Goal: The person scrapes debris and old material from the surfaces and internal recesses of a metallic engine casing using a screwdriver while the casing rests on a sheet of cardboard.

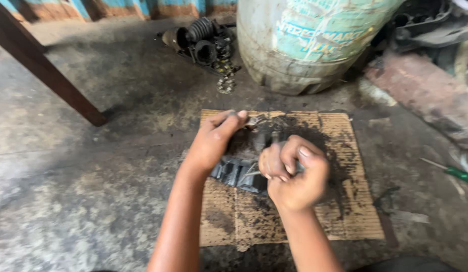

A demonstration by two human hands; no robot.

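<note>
Clearly heavy, rigid, greasy: dark metal part (241, 171) mid-cardboard (360, 211), toward its far edge. Left hand (213, 141) pressing the top, fingers together; right hand (294, 176) fisted around a thin tool (253, 173). Best gripped by ribbed edges, probably slippery.

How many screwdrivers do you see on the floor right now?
1. A green-handled screwdriver lies on the concrete floor at the right edge, past the cardboard sheet. The hands cover the dark metal part, so another tool could be hidden.
</note>
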